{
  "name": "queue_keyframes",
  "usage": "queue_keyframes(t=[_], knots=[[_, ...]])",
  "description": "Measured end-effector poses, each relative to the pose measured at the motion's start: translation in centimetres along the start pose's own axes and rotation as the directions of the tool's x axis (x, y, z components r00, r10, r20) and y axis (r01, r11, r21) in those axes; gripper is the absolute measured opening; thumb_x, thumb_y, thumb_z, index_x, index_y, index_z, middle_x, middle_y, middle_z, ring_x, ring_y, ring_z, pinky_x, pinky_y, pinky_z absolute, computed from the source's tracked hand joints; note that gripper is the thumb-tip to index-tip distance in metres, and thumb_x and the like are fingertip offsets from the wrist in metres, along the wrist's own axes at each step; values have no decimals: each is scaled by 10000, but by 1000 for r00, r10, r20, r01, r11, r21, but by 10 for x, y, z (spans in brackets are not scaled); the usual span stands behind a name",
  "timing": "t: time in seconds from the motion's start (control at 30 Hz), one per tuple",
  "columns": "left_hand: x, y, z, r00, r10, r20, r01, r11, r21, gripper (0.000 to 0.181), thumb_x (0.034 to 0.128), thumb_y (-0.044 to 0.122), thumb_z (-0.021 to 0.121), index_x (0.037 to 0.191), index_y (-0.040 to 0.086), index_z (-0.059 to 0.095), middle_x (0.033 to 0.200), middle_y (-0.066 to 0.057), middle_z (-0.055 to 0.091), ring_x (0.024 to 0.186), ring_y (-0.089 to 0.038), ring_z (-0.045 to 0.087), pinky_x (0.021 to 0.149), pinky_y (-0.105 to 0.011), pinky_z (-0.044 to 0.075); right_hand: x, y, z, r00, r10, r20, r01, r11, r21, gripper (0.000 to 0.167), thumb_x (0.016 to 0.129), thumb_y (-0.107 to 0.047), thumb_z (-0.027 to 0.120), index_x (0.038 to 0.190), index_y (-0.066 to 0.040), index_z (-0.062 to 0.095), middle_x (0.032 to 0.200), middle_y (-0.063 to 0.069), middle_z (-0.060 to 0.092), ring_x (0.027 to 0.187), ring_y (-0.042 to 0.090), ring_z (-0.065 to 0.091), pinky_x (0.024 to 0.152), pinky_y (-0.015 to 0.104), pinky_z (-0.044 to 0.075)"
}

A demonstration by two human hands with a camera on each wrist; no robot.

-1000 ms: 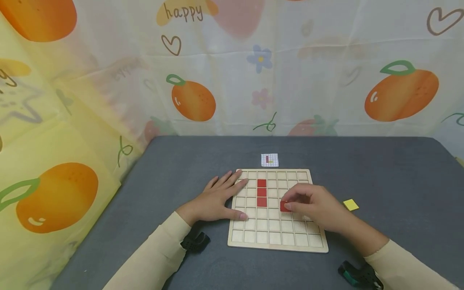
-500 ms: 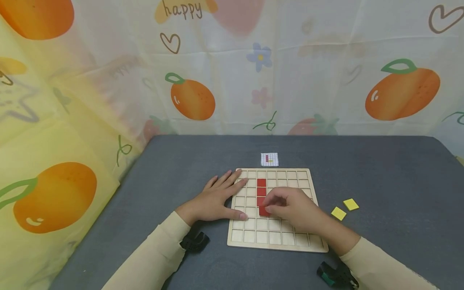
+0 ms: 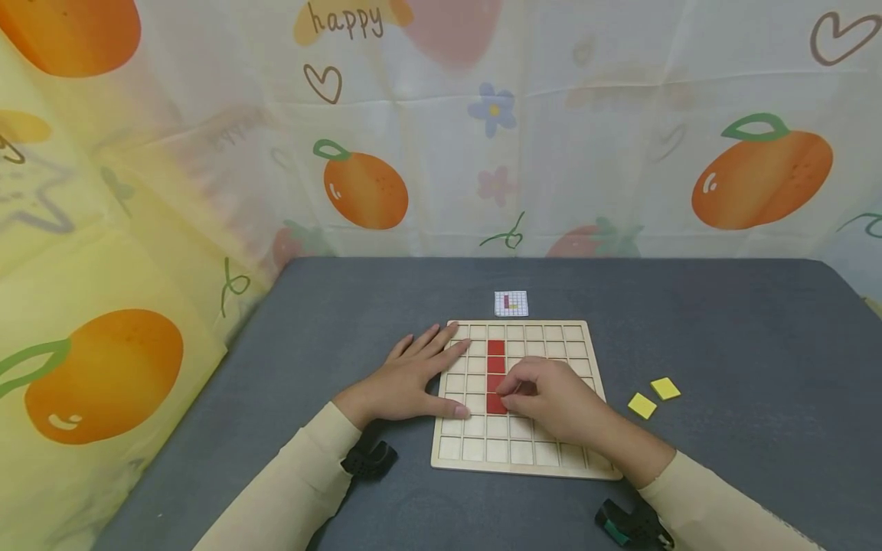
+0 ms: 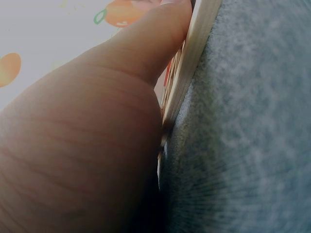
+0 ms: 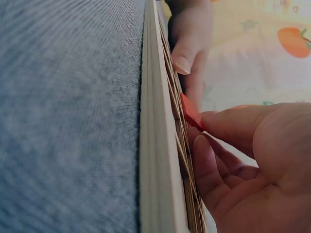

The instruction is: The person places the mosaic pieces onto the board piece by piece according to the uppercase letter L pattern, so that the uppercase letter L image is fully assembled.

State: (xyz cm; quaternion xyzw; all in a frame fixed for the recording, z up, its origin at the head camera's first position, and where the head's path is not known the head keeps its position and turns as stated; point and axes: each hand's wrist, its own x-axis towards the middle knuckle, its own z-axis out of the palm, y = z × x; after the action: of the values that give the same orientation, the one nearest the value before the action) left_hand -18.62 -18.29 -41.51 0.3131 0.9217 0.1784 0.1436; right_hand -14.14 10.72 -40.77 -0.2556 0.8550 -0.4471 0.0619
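A wooden grid board [image 3: 522,469] lies on the table. Several red square tiles [image 3: 496,364] fill cells one below another in its third column. My right hand [image 3: 554,398] pinches the lowest red tile [image 3: 494,404] by its right side, at the cell under the others. In the right wrist view that red tile [image 5: 189,110] sits slightly tilted, one edge raised above the grid, against the thumb tip. With fingers spread, my left hand [image 3: 408,381] rests over the board's left edge; the left wrist view shows its thumb [image 4: 146,43] on the rim.
Two yellow tiles [image 3: 642,405] lie on the dark table [image 3: 744,337] to the right of the board. A small printed pattern card [image 3: 511,304] is just behind the board. A patterned cloth [image 3: 586,153] hangs behind the table.
My right hand has carried the red tile leftward across the board and lowered it under the red column. The nearer yellow tile has come into sight. My left hand stays put.
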Motion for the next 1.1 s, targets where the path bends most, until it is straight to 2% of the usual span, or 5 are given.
queue_keyframes(t=[0.4, 0.6, 0.8, 0.97, 1.1], knots=[[0, -1, 1, 1000, 6, -2, -6, 1000, 1, 1100, 937, 782, 684, 1771, 280, 171, 1819, 35, -35, 1656, -251, -73, 1264, -624, -39, -2, 0, -2, 998, -39, 48, 40, 999, -23, 79, 1004, -126, 803, 1044, -145, 869, 959, -120, 643, 860, 96, 590, 768, 327, 511], [0, -2, 1, 1000, 5, 0, -5, 1000, -1, 1103, 936, 785, 683, 1771, 287, 163, 1818, 45, -44, 1654, -243, -77, 1266, -614, -41, -3, 3, -6, 996, -22, 86, 20, 1000, 19, 156, 1060, -236, 761, 1165, -161, 848, 1084, -110, 728, 1002, 128, 666, 881, 398, 560], [-1, -1, 1, 1000, -3, 0, 3, 1000, -12, 1109, 924, 798, 685, 1770, 293, 175, 1818, 50, -33, 1655, -247, -74, 1265, -613, -45, -6, 6, -14, 992, 14, 126, -29, 992, 122, 312, 1104, -357, 692, 1314, -145, 783, 1243, -52, 743, 1143, 187, 680, 987, 489, 535], [-1, -1, 1, 1000, -1, 0, 1, 1000, -18, 1103, 931, 776, 699, 1771, 289, 175, 1819, 46, -34, 1656, -246, -73, 1266, -611, -43, -9, 7, -26, 987, 6, 160, -50, 962, 269, 380, 1150, -309, 612, 1404, -40, 694, 1263, 94, 726, 1090, 295, 690, 911, 462, 581], [0, -1, 1, 1000, 0, 3, 0, 1000, -11, 1101, 934, 772, 698, 1771, 288, 171, 1819, 46, -36, 1656, -246, -74, 1267, -611, -40, -12, 11, -36, 988, 14, 155, -66, 941, 333, 415, 1177, -295, 543, 1446, 4, 642, 1229, 156, 718, 1072, 367, 692, 870, 447, 596]])
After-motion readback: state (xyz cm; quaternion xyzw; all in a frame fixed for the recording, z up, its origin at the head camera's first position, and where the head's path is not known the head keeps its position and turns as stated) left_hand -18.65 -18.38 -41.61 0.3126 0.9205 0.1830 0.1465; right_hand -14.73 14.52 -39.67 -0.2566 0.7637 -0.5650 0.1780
